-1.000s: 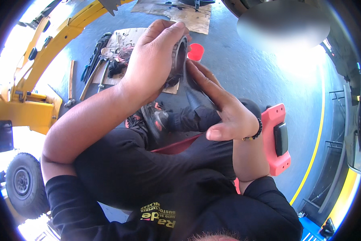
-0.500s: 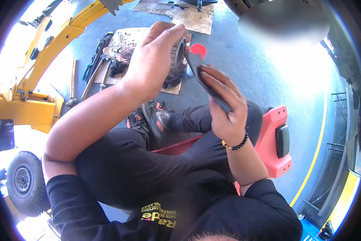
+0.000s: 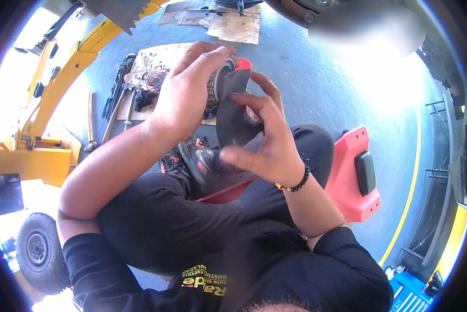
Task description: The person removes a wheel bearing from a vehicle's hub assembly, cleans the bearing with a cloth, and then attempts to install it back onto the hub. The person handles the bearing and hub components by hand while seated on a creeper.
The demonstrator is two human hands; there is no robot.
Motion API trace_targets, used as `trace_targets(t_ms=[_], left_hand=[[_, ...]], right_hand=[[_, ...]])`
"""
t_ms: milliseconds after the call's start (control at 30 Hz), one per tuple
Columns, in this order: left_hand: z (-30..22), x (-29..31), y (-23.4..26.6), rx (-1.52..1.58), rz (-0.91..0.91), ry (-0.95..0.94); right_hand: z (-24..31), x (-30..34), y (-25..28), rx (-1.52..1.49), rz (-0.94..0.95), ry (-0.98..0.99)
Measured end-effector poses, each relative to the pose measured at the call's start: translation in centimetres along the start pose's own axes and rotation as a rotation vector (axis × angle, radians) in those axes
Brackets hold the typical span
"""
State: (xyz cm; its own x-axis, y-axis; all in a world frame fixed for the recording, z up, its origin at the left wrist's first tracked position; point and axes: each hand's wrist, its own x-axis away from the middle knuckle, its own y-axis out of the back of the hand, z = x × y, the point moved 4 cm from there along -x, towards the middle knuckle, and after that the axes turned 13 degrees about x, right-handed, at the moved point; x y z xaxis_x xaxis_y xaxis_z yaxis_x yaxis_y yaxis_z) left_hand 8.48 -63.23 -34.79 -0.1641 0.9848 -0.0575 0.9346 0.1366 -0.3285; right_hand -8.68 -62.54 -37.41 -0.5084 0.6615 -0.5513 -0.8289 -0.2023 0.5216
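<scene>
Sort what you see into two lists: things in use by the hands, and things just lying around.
In use:
left hand
right hand
round toothed metal part
dark strip

Lying about:
tools on cardboard sheet
red creeper seat
yellow machine

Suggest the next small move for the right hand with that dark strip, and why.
Probably press the dark strip further around the ribbed round part. The left hand grips that part, and the right hand pinches the strip, whose upper end already lies against it.
</scene>
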Motion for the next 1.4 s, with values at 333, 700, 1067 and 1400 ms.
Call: trace_targets(t_ms=[333,700,1067,1400], left_hand=[[1.2,0.4,-0.4,-0.08,0.066,0.003],[-0.5,0.6,0.5,0.049,0.028,0.024],[-0.4,0.6,-0.6,-0.005,0.126,-0.035],[-0.2,0.4,-1.0,-0.007,0.085,0.054]], right_hand=[[-0.6,0.0,-1.7,0.334,0.089,-0.176],[-2.7,1.1,1.4,-0.194,-0.007,-0.004],[0.8,-0.2,1.9,0.306,-0.046,0.029],[1.2,-1.3,2.3,0.218,-0.05,0.067]])
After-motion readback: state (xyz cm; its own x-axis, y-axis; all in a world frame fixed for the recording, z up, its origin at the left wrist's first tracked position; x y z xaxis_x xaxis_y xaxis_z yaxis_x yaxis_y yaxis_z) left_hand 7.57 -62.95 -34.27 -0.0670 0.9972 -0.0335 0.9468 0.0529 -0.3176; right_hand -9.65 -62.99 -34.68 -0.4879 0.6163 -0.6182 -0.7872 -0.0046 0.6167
